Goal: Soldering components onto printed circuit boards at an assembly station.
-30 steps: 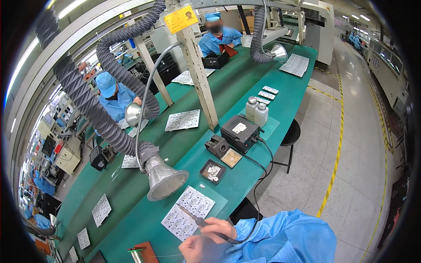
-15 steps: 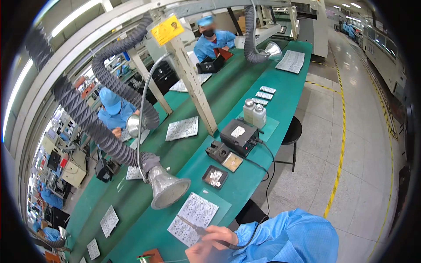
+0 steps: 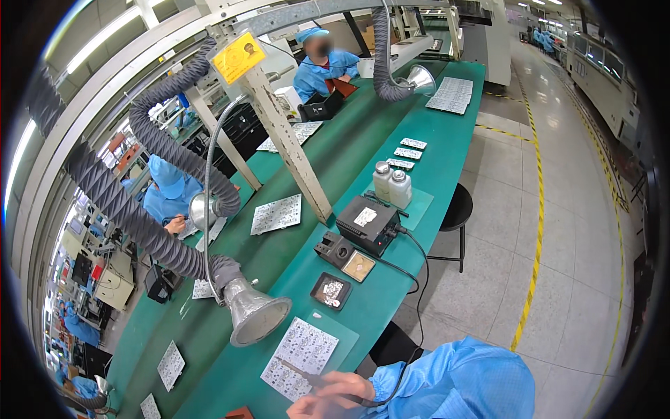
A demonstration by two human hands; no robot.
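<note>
My right hand (image 3: 347, 385) is closed around a soldering iron (image 3: 312, 378), its thin tip pointing up and left over a white circuit board (image 3: 301, 354). Whether the tip touches the board I cannot tell. The board, covered in small dark parts, lies partly on a pale green mat (image 3: 347, 340). Close beside the right hand, at the lower edge, my left hand (image 3: 307, 408) has its fingers drawn together; it is blurred and what it holds cannot be made out. A dark cable (image 3: 417, 349) runs from the iron's end up to a black soldering station (image 3: 368, 223).
A metal fume hood (image 3: 259, 314) hangs left of the board. Beyond it stand a small black tray (image 3: 331, 291), an iron holder (image 3: 333, 248), a sponge tray (image 3: 359, 266) and white bottles (image 3: 400, 188). A person (image 3: 167, 192) sits across the green bench; a stool (image 3: 457, 209) stands to the right.
The view has shifted, so the bench things sit slightly left and lower. A wire spool at the lower edge has left the picture. The iron keeps nearly the same place over the board.
</note>
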